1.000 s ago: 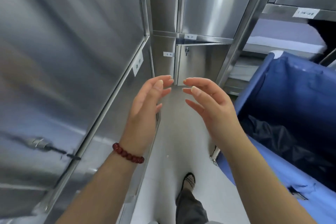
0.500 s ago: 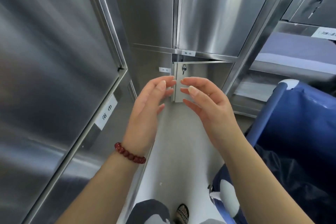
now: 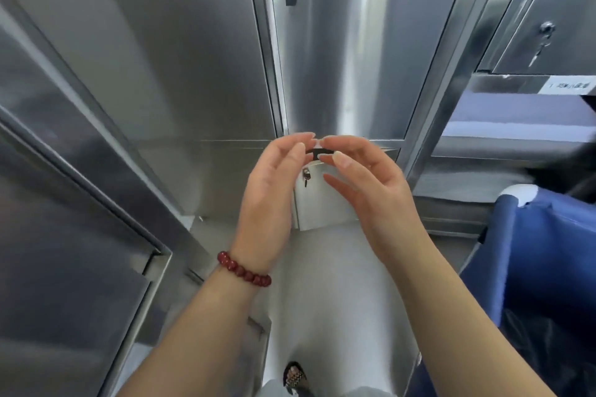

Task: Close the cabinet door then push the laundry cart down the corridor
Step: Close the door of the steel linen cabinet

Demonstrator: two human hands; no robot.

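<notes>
- cabinet door (image 3: 325, 200): small brushed-steel panel, low in the locker bank, straight ahead. Ajar: top edge stands out from the frame, with a dark gap showing above it. Lock with key near its upper left corner. Partly hidden behind both raised hands.
- laundry cart (image 3: 545, 255): blue fabric bag on a frame with a white corner cap, at the right edge. Dark contents inside. Stands on the floor just beside the lockers.

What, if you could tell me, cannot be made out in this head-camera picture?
- Lower cabinet door: its top edge and opening hidden behind both hands in the head view.
- Laundry cart: cut off by the right edge.
- Shelf label: print too small and blurred.
- Foot: cut off at the bottom.
</notes>
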